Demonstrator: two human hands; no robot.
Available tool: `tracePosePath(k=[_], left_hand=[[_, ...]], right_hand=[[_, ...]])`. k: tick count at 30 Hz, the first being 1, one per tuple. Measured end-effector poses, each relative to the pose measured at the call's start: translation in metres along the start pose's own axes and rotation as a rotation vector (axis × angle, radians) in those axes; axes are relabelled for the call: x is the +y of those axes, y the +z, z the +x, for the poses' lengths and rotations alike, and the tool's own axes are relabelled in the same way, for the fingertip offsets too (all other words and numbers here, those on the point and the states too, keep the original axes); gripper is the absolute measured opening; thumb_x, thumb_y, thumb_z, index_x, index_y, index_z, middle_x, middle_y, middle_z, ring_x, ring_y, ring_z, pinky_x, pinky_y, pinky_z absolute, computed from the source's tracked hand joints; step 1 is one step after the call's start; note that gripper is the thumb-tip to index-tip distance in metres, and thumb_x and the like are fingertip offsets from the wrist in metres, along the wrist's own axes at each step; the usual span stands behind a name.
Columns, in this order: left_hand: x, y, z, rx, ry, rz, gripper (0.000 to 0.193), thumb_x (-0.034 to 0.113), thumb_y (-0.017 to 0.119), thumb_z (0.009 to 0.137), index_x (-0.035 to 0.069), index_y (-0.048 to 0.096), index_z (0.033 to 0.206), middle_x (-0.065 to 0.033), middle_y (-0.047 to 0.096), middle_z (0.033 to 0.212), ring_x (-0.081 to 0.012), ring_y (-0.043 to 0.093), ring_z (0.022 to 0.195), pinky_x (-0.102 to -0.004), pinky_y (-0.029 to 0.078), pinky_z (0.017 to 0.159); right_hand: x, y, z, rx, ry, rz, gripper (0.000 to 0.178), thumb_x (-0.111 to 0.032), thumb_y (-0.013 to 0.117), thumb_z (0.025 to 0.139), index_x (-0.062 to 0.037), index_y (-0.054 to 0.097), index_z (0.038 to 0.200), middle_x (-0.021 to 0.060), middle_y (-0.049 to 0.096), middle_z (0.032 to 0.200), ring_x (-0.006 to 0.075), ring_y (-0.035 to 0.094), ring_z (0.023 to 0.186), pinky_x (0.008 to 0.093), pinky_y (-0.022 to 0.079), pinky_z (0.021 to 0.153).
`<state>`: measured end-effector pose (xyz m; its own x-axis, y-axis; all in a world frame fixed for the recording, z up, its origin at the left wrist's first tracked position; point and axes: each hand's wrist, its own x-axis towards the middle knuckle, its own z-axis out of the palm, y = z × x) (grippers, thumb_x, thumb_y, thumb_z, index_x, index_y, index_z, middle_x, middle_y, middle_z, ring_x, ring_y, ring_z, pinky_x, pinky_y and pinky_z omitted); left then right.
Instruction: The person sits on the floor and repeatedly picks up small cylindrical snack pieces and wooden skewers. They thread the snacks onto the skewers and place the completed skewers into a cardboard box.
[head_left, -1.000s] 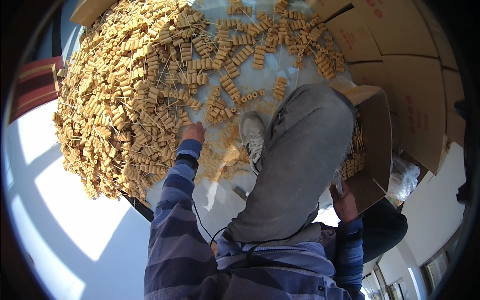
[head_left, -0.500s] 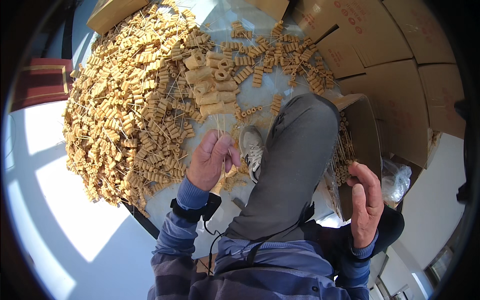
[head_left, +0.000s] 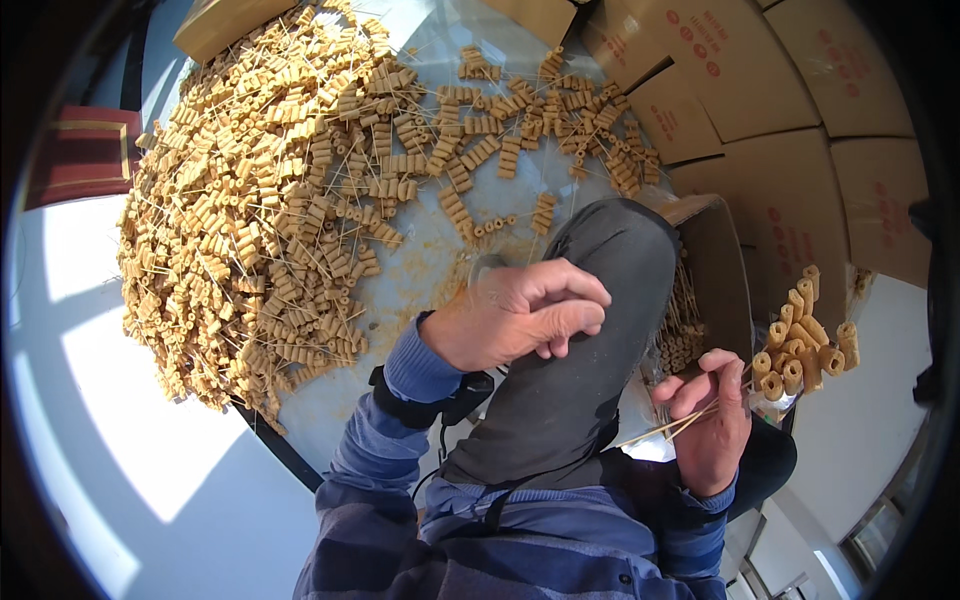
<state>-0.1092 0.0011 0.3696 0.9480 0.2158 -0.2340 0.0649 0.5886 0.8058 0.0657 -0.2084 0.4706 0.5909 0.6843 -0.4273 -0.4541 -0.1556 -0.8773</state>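
My right hand (head_left: 712, 415) is closed on the thin sticks of several skewers. Their tan rolled pieces (head_left: 800, 345), hollow at the ends, stick out to the right of the hand. My left hand (head_left: 535, 308) hovers in front of my raised knee with its fingers curled in and nothing visible in them. Between the knee and the right hand is an open cardboard box (head_left: 722, 265) with skewers (head_left: 683, 325) lined up inside. At the left rises a large heap of the same kind of skewers (head_left: 250, 220).
Loose skewers (head_left: 560, 110) lie scattered on the pale blue surface (head_left: 400, 290) at the far middle, with crumbs about them. Closed cardboard boxes (head_left: 780, 190) are stacked at the far right. A dark red panel (head_left: 85, 155) stands at the far left. Another carton (head_left: 225, 25) sits behind the heap.
The skewers that were in my left hand are now in my right hand. My left hand has moved right and nearer, and its fingers have let go. My right hand has closed.
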Motion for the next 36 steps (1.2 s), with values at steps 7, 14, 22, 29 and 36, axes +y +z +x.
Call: tracePosePath(k=[7, 14, 22, 29, 36], left_hand=[[-0.163, -0.152, 0.080, 0.977, -0.466, 1.298, 0.104, 0.044, 0.090, 0.068, 0.013, 0.037, 0.152, -0.0244, 0.025, 0.157, -0.0388, 0.046, 0.132, -0.0468, 0.045, 0.103], [-0.240, -0.184, 0.122, 1.129, -0.576, 1.248, 0.106, 0.046, 0.091, 0.066, 0.016, 0.037, 0.152, -0.0234, 0.017, 0.162, -0.0428, 0.036, 0.139, -0.0522, 0.037, 0.108], [-0.236, -0.223, 0.099, 1.180, -0.494, 1.105, 0.043, 0.036, 0.083, 0.072, 0.012, 0.068, 0.106, -0.0165, 0.052, 0.126, -0.0369, 0.058, 0.114, -0.0505, 0.047, 0.094], [-0.196, -0.181, -0.012, 1.117, -0.272, 1.203, 0.034, 0.023, 0.081, 0.075, 0.008, 0.064, 0.100, -0.0129, 0.057, 0.112, -0.0360, 0.060, 0.099, -0.0449, 0.052, 0.085], [-0.015, -0.089, -0.093, 0.806, 0.039, 1.128, 0.032, 0.012, 0.076, 0.078, 0.004, 0.062, 0.106, -0.0139, 0.061, 0.107, -0.0337, 0.062, 0.098, -0.0406, 0.050, 0.087]], right_hand=[[0.019, -0.037, 0.007, 0.098, 0.105, -0.062, 0.045, -0.037, 0.029, 0.112, 0.0003, 0.053, 0.117, 0.0087, 0.058, 0.059, 0.0291, 0.070, 0.073, 0.0360, 0.053, 0.075], [0.032, -0.042, 0.018, 0.137, 0.264, -0.093, 0.043, -0.034, 0.031, 0.112, 0.0032, 0.050, 0.121, 0.0128, 0.063, 0.068, 0.0331, 0.070, 0.081, 0.0423, 0.053, 0.083], [0.040, -0.034, 0.025, 0.096, 0.289, -0.076, 0.043, -0.036, 0.036, 0.111, 0.0031, 0.051, 0.122, 0.0151, 0.065, 0.072, 0.0340, 0.070, 0.083, 0.0444, 0.052, 0.086], [0.033, -0.026, 0.018, 0.042, 0.207, -0.121, 0.038, -0.033, 0.041, 0.110, 0.0013, 0.054, 0.119, 0.0143, 0.068, 0.080, 0.0311, 0.070, 0.086, 0.0406, 0.055, 0.083], [0.006, -0.011, 0.014, -0.281, 0.034, -0.249, 0.038, -0.027, 0.042, 0.110, 0.0024, 0.053, 0.131, 0.0189, 0.059, 0.133, 0.0298, 0.063, 0.118, 0.0414, 0.055, 0.094]])
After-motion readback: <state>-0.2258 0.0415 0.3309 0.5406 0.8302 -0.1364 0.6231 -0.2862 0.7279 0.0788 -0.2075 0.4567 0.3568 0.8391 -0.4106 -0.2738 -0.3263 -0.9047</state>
